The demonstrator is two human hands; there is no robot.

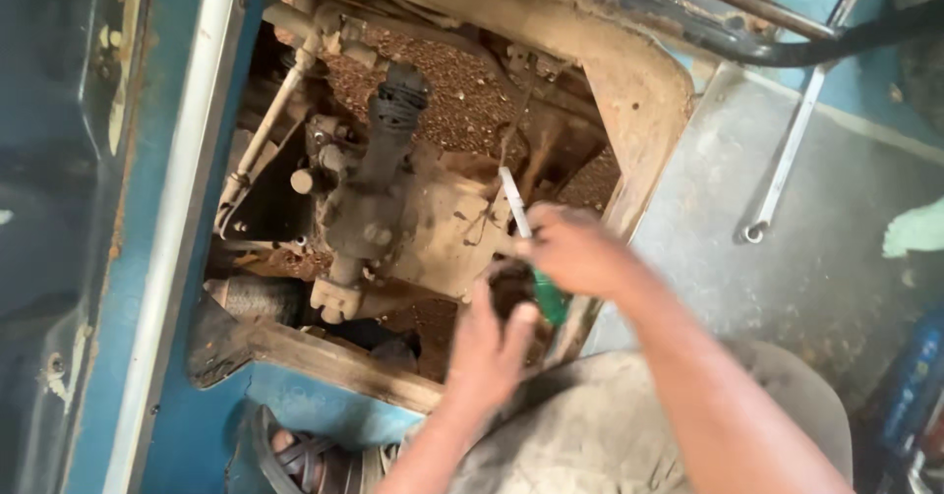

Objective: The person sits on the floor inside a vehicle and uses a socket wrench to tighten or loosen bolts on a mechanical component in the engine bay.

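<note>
Gripping noted: a green-handled screwdriver [531, 258] is held clenched in the right hand [575, 250], shaft angled up-left over the dirt-caked gearbox [413, 229]. The left hand [489, 342] is spread loose, fingers touching the gearbox edge just below the handle. Further off, a long wrench [787, 150] is seen lying on the grey floor [826, 258].

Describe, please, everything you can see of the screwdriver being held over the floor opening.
The screwdriver has a translucent green handle and a pale, slim metal shaft. It stands tilted, tip up and away, handle low toward the person. The right hand grips it where shaft meets handle, hiding that part; the left hand lies just beside the handle. Its tip points at the dusty, rust-brown gearbox below.
</note>
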